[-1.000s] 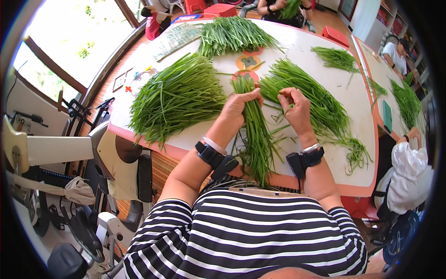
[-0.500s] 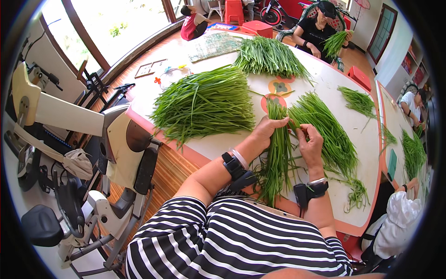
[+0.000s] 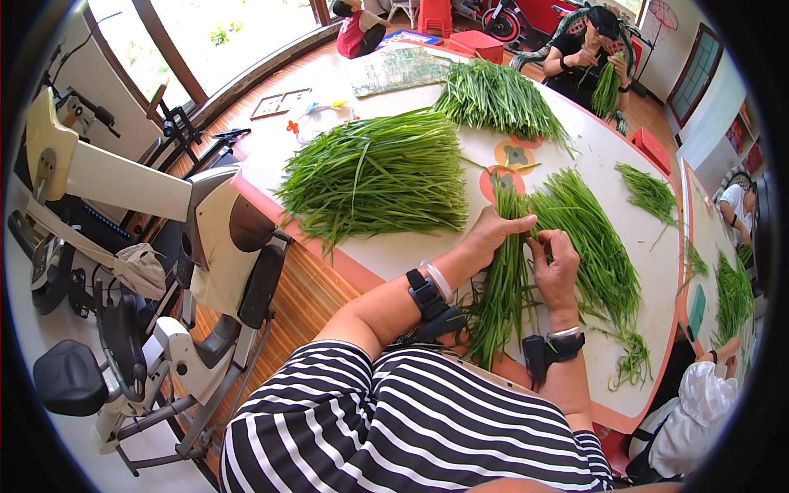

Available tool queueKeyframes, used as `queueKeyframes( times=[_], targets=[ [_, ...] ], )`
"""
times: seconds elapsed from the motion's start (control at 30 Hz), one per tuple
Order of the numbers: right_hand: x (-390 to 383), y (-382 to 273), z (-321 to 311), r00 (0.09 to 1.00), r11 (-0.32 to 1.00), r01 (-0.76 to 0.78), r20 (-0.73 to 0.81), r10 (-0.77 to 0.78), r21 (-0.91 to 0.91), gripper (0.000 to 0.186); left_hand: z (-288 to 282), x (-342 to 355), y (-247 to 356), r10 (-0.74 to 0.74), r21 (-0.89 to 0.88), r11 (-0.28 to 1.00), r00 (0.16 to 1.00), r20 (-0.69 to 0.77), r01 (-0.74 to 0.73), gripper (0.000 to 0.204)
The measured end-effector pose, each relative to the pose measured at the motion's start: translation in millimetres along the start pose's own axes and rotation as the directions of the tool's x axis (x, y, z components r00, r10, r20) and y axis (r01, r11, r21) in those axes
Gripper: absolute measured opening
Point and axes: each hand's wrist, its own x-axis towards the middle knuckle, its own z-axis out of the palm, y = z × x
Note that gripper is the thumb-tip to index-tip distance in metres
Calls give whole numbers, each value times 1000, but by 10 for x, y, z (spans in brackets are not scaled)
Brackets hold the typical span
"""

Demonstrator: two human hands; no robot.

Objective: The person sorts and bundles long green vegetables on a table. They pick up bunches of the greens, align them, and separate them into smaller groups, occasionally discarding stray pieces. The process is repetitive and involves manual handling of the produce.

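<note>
The bunch of long green leaves (image 3: 503, 287) is at the middle of my view, upright in the grip, its loose lower ends spreading over the near edge of the table (image 3: 394, 256). I see the left hand (image 3: 493, 230) wrapped around its upper part, thumb laid across the front and the other fingers folded behind, where most of them are hidden from me. The right hand (image 3: 557, 267) is just beside it, fingers curled, thumb and forefinger tips close together at the bunch's edge; I cannot tell whether they meet or pinch a strand. Each wrist wears a dark strapped device (image 3: 552, 353).

Lower right of centre, I make out a tangle of scraps (image 3: 633, 359) on the tabletop. Behind the right hand lies a slanting heap (image 3: 596, 246) of the same leaves, and a bigger pile (image 3: 378, 172) spreads left of centre. Farther up sit another pile (image 3: 501, 103), a flat greenish sheet (image 3: 400, 72) and, toward the right, a small bunch (image 3: 649, 195).

At the right side, a second table holds more leaves (image 3: 734, 296) and a flat teal thing (image 3: 697, 312). In the upper right, a co-worker in black (image 3: 567, 78) grasps a handful of leaves (image 3: 606, 90).
</note>
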Motion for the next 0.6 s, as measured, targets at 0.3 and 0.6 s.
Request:
queueKeyframes(
  times=[0.3,0.6],
  targets=[
    [-26,40,-8,995,1000,-17,-97,15,-21,9,4,8,3,-47,-6,999,996,73,48,19],
    [-64,70,47,962,923,-266,20,271,280,7,-48,-29,89,-135,-34,990,985,110,140,16]
  ],
)
